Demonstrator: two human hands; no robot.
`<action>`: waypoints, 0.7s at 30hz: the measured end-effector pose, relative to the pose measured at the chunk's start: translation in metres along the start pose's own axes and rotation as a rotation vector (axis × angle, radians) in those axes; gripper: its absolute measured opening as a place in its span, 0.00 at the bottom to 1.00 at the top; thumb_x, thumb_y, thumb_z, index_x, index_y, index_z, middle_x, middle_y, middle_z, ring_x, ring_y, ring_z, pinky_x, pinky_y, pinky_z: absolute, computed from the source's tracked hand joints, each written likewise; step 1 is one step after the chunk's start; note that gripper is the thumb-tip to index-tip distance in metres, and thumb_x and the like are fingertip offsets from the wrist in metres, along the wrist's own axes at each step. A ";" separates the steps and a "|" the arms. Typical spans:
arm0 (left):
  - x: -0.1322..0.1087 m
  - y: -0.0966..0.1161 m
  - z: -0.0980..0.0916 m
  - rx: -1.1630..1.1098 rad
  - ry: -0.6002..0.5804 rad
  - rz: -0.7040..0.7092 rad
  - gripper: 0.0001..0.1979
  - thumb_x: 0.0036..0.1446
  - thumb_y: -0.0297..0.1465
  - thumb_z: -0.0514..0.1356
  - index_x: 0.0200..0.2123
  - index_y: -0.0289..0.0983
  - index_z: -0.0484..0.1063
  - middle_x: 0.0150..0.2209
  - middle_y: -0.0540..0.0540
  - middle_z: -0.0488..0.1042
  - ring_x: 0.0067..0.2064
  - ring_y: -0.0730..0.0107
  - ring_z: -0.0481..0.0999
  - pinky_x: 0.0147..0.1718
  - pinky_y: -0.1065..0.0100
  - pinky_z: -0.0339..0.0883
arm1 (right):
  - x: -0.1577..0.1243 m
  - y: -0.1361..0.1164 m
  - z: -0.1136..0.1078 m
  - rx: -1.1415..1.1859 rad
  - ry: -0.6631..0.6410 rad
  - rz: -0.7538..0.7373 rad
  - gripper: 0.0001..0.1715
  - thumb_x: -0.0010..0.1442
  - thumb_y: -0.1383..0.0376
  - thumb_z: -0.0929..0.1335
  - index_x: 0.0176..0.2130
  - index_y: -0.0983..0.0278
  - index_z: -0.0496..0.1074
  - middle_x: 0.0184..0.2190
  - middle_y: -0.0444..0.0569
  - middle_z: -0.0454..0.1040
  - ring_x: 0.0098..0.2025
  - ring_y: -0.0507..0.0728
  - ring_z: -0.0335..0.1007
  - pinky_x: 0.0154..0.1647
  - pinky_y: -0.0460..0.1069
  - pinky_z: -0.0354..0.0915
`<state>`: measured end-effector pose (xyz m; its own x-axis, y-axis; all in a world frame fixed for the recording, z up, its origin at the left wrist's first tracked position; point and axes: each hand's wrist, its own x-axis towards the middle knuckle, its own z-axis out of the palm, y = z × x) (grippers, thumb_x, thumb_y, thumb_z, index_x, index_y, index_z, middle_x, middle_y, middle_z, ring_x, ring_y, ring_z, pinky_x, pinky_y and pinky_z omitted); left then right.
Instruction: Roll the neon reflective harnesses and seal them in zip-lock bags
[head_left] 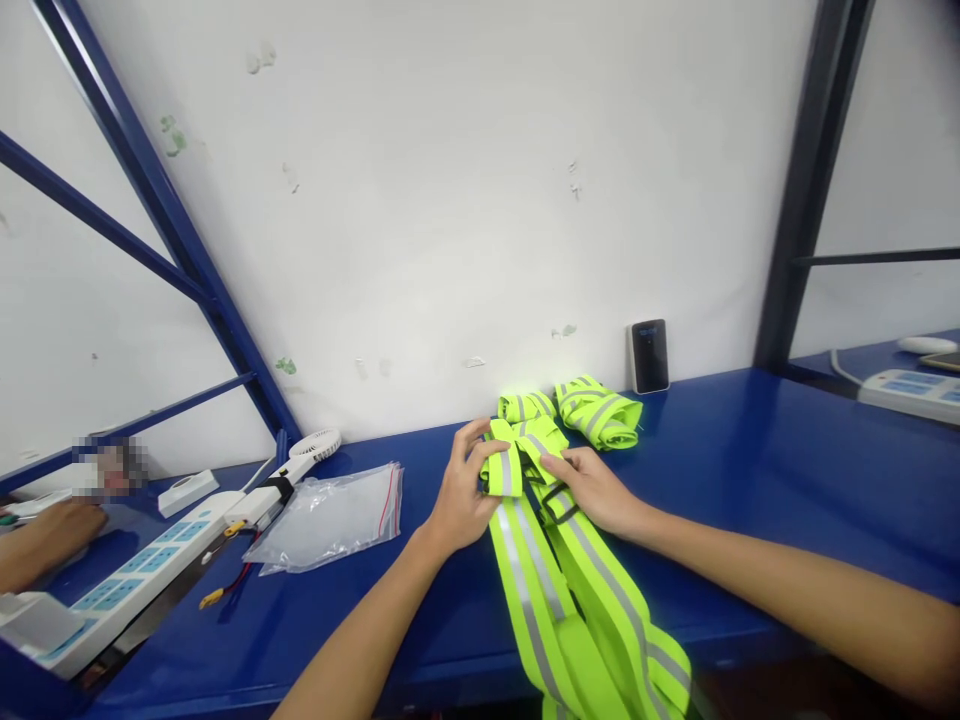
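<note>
Head | left hand, right hand | both curled, gripping folded reflective vest

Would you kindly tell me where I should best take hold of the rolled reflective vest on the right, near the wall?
Grip the rolled vest around its middle with your right hand, coming from the front and above. It sits on the blue bench close to the wall, which blocks the back, and another roll lies just left of it, leaving front and top open.

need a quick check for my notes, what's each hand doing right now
Left hand: closed, holding a fold of a yellow reflective vest.
Right hand: closed, holding the same vest.
</note>
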<state>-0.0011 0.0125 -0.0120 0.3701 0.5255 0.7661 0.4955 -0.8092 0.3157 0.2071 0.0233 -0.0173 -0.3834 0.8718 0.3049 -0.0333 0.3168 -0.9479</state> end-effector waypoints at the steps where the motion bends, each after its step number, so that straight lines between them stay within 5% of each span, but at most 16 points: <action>1: 0.001 0.001 0.000 -0.016 0.028 -0.040 0.18 0.55 0.26 0.60 0.50 0.40 0.69 0.57 0.39 0.62 0.60 0.55 0.64 0.57 0.55 0.60 | -0.001 -0.002 0.000 -0.009 -0.029 -0.028 0.25 0.53 0.47 0.70 0.25 0.66 0.72 0.22 0.45 0.70 0.24 0.53 0.63 0.25 0.47 0.58; 5: 0.005 0.002 0.003 -0.227 0.195 -0.339 0.14 0.60 0.35 0.59 0.47 0.37 0.74 0.48 0.41 0.73 0.51 0.58 0.72 0.52 0.61 0.63 | -0.007 -0.003 -0.006 -0.139 -0.079 -0.171 0.21 0.45 0.50 0.75 0.26 0.65 0.72 0.21 0.44 0.68 0.25 0.55 0.63 0.26 0.48 0.60; 8: 0.007 -0.001 0.005 -0.468 0.246 -0.564 0.17 0.58 0.41 0.60 0.43 0.33 0.76 0.43 0.42 0.78 0.43 0.60 0.77 0.43 0.65 0.68 | -0.007 0.000 -0.013 -0.251 0.000 -0.315 0.21 0.53 0.49 0.70 0.24 0.64 0.69 0.19 0.43 0.63 0.24 0.53 0.59 0.25 0.48 0.57; 10: 0.008 -0.003 0.006 -0.594 0.264 -0.656 0.19 0.56 0.43 0.62 0.40 0.32 0.77 0.37 0.43 0.80 0.37 0.63 0.78 0.36 0.68 0.68 | -0.004 0.002 -0.016 -0.250 0.037 -0.318 0.19 0.59 0.51 0.66 0.32 0.65 0.71 0.21 0.43 0.64 0.24 0.53 0.60 0.26 0.48 0.58; 15: 0.008 0.000 0.012 -0.900 0.154 -0.767 0.22 0.52 0.44 0.65 0.39 0.29 0.76 0.31 0.42 0.80 0.29 0.66 0.78 0.30 0.69 0.69 | 0.008 0.006 -0.015 -0.242 0.142 -0.172 0.30 0.57 0.59 0.69 0.57 0.62 0.62 0.37 0.48 0.72 0.39 0.58 0.70 0.39 0.51 0.66; 21: 0.006 0.009 0.023 -1.096 0.010 -0.789 0.23 0.55 0.45 0.62 0.42 0.29 0.74 0.31 0.39 0.79 0.30 0.63 0.79 0.30 0.68 0.70 | 0.010 0.005 -0.015 -0.178 0.068 -0.259 0.16 0.62 0.61 0.64 0.48 0.63 0.68 0.42 0.49 0.74 0.40 0.58 0.72 0.41 0.51 0.68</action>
<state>0.0242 0.0145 -0.0172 0.2721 0.9459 0.1771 -0.3077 -0.0888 0.9473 0.2172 0.0391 -0.0176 -0.3201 0.7747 0.5453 0.0427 0.5868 -0.8086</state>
